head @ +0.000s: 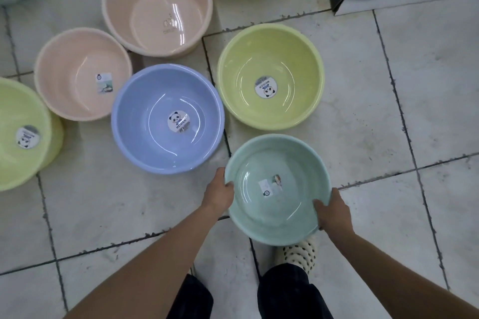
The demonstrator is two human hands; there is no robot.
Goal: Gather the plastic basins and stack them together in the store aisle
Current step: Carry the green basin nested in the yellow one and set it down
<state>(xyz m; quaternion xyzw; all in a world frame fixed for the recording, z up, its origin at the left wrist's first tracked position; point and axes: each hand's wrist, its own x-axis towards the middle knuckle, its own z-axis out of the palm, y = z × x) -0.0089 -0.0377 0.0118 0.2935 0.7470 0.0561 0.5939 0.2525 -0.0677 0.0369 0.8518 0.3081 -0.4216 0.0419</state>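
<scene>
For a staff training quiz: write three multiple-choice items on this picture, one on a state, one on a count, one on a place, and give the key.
1. The mint basin is:
A) gripped at its rim by the left hand and right hand
B) lying untouched
C) upside down

2. Pink basins in view:
A) one
B) two
C) four

3. The blue basin lies:
A) inside the mint basin
B) on the floor, ahead-left of the mint basin
C) on a shelf

Key: 1 A, a hand clasps each side of the rim. 2 B, two pink ones sit side by side upper left. 3 B, it rests on the tiles beyond the left hand.
</scene>
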